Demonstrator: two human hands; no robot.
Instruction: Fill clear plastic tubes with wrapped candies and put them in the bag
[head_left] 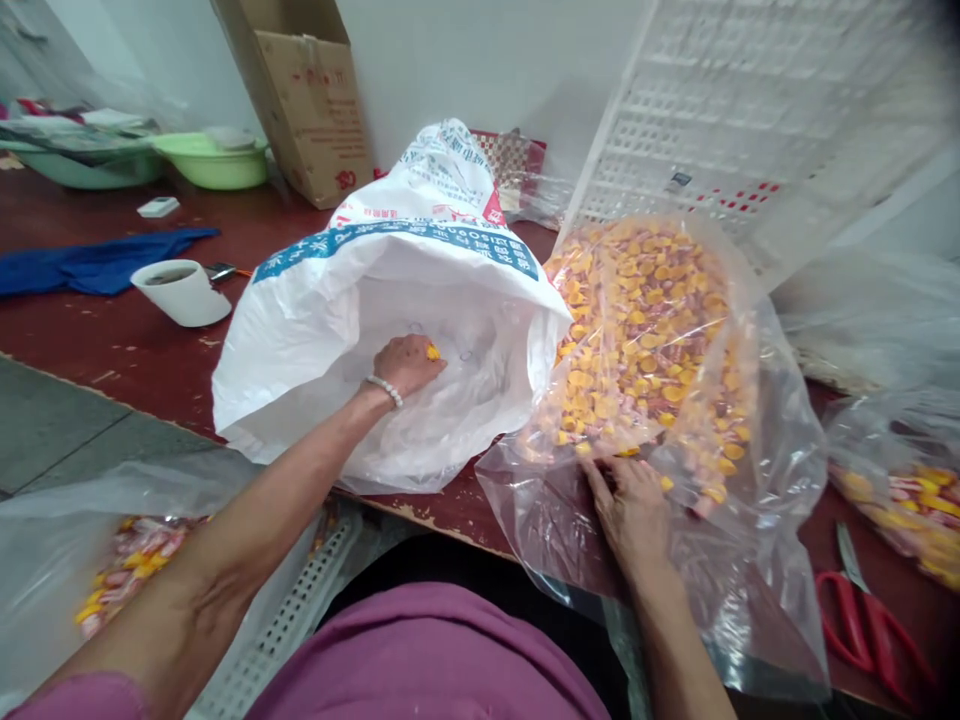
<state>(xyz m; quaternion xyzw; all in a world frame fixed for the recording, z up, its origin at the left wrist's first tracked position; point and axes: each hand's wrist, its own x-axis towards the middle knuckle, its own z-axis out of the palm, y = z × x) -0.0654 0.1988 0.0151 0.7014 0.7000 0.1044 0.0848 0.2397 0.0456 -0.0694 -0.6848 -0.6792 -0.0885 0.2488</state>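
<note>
My left hand (pixel 410 364), with a beaded bracelet at the wrist, reaches into the mouth of a white printed sack (pixel 292 340) lying on its side. Its fingers are closed on a small yellow plastic piece (pixel 433 351), part of which shows at the fingertips. To the right lies a clear plastic bag (pixel 547 510) filled with small yellow and pink pieces (pixel 652 320). At this bag's near edge is my right hand (pixel 636 510), fingers apart and reaching in among a few loose pieces; some fingertips are partly hidden.
Red-handled scissors (pixel 862 620) lie at the right, near another bag of pieces (pixel 926 500). A white cup (pixel 184 293), blue cloth (pixel 90 262), green basin (pixel 214 160) and cardboard box (pixel 311 110) stand left. A white perforated crate (pixel 675 130) leans behind.
</note>
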